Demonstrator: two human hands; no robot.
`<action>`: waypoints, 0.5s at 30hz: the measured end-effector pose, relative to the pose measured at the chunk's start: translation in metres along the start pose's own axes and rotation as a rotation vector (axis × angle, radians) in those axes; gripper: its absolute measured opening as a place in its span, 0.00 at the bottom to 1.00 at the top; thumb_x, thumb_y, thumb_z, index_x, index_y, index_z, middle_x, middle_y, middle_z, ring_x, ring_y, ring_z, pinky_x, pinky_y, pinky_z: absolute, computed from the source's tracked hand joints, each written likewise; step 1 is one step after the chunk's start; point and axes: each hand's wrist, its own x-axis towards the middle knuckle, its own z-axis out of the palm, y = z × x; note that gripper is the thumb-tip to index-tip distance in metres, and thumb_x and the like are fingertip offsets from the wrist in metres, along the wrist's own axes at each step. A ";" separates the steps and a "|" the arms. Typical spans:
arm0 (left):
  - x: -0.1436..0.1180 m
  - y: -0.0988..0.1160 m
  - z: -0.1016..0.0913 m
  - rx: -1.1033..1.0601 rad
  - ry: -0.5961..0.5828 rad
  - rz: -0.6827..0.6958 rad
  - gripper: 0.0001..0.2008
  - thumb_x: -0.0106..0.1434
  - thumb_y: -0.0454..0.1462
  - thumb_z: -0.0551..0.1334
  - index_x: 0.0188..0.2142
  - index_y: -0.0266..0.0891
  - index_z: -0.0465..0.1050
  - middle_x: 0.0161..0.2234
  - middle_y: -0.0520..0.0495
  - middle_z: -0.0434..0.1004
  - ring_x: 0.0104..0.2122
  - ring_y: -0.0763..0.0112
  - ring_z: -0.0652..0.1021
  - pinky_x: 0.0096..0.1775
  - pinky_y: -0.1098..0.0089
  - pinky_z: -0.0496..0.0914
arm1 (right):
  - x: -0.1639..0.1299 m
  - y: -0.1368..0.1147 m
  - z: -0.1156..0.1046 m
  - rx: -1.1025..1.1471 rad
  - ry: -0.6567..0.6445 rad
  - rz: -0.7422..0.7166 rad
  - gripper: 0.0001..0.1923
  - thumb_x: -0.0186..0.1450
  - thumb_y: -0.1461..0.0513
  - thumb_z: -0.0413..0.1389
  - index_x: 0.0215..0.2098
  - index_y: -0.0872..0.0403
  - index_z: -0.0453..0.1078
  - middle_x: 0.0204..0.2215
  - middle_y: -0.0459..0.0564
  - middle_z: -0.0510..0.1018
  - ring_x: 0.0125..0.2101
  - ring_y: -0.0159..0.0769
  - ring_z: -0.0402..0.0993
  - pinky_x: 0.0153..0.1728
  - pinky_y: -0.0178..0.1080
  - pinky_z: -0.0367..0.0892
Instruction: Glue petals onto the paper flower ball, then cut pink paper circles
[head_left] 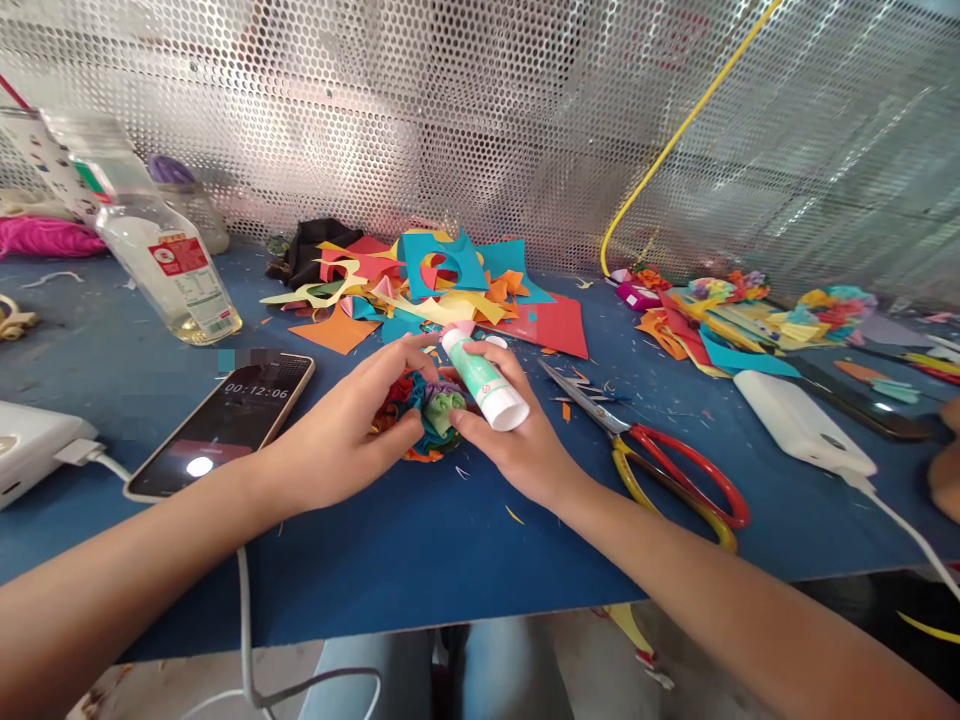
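Note:
A ruffled ball of multicoloured crumpled paper, like a paper flower (439,412), sits low over the blue table between my hands. My left hand (360,420) curves round its left side, thumb and fingertips against it. In my right hand (517,440) lies a white and green glue stick (487,380), tilted, its pinkish end pointing away from me. The right fingertips also press on the green paper of the flower. My hands hide part of the flower's edge. Just right of my right hand, a pair of scissors (637,440) with red and yellow handles lies with its blades slightly apart.
Coloured paper scraps (450,280) are heaped behind my hands. To the left are a phone (232,420), a clear bottle (172,250) and a white power bank (37,450). Another power bank (802,420), more paper flowers (832,310) and a person's hand (946,460) are at right.

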 end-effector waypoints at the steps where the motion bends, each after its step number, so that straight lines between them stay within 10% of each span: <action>1: 0.000 0.001 0.001 0.022 0.019 0.023 0.09 0.59 0.32 0.53 0.39 0.42 0.64 0.56 0.45 0.63 0.60 0.61 0.59 0.54 0.61 0.64 | 0.000 0.001 0.000 0.007 -0.004 -0.002 0.25 0.60 0.63 0.56 0.52 0.44 0.54 0.54 0.50 0.63 0.51 0.40 0.65 0.48 0.44 0.66; 8: -0.001 0.003 0.002 0.092 -0.035 0.004 0.08 0.56 0.32 0.56 0.35 0.42 0.70 0.55 0.49 0.65 0.52 0.62 0.70 0.48 0.65 0.69 | 0.002 -0.002 -0.001 -0.041 0.102 -0.078 0.23 0.60 0.62 0.58 0.51 0.45 0.57 0.54 0.48 0.64 0.51 0.38 0.65 0.50 0.42 0.64; 15: 0.003 -0.001 0.010 0.041 0.035 0.024 0.07 0.56 0.34 0.60 0.35 0.40 0.69 0.50 0.47 0.70 0.52 0.65 0.68 0.53 0.65 0.64 | -0.007 -0.017 -0.018 0.128 0.374 -0.359 0.13 0.61 0.49 0.54 0.40 0.45 0.69 0.16 0.40 0.68 0.15 0.29 0.61 0.15 0.35 0.56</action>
